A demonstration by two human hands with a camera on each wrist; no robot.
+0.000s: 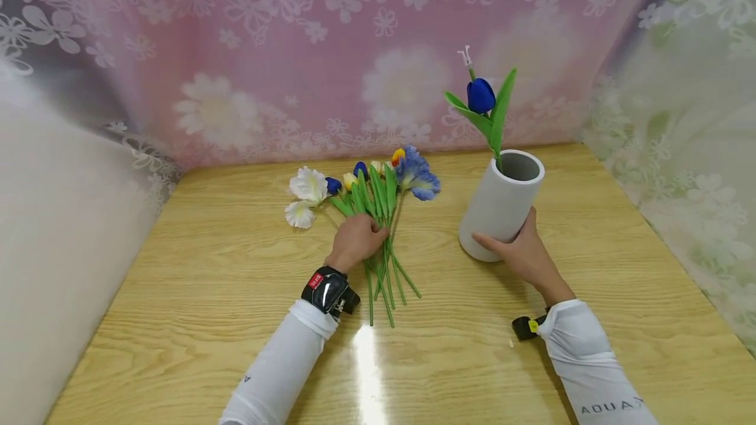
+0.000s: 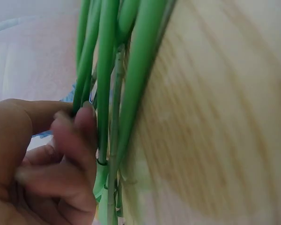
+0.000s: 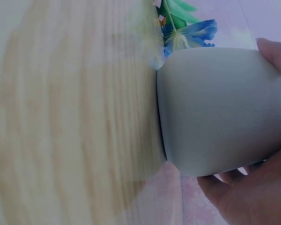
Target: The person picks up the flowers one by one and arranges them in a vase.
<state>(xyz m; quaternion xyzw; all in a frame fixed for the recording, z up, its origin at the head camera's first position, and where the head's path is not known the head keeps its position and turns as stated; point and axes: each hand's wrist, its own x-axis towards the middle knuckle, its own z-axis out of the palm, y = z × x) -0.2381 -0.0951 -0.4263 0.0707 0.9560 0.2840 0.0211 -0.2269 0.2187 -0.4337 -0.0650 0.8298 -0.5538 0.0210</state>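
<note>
Several artificial flowers lie bunched on the table, their green stems (image 1: 386,281) crossing toward me. My left hand (image 1: 356,241) is over the bunch just below the leaves. In the left wrist view its thumb and fingers (image 2: 68,136) pinch at a green tulip stem (image 2: 86,61); the hand hides part of that grip. To the right, my right hand (image 1: 528,251) grips the lower side of a white vase (image 1: 502,205), thumb in front and fingers round the far side. One blue tulip (image 1: 481,96) with two green leaves stands in the vase, leaning against its rim.
A white iris (image 1: 310,185) spreads at the bunch's left and a blue iris (image 1: 418,174) at its right, with blue and yellow tulip heads between. The wooden table (image 1: 195,267) meets a pink floral curtain (image 1: 331,51) at the back.
</note>
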